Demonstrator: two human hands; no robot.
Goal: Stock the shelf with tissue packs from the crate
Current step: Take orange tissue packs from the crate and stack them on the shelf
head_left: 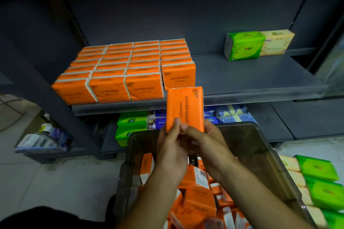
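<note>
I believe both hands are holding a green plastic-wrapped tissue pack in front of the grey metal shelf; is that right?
Not quite: the head view shows the left hand and the right hand holding an orange plastic-wrapped tissue pack, not a green one, in front of the grey metal shelf.

Both bare forearms are extended forward and up from the lower edge of the view. The left hand (171,147) and the right hand (206,143) are held side by side. The lower end of an upright orange tissue pack (185,106) is pinched by both, with the thumbs laid on its front.
</note>
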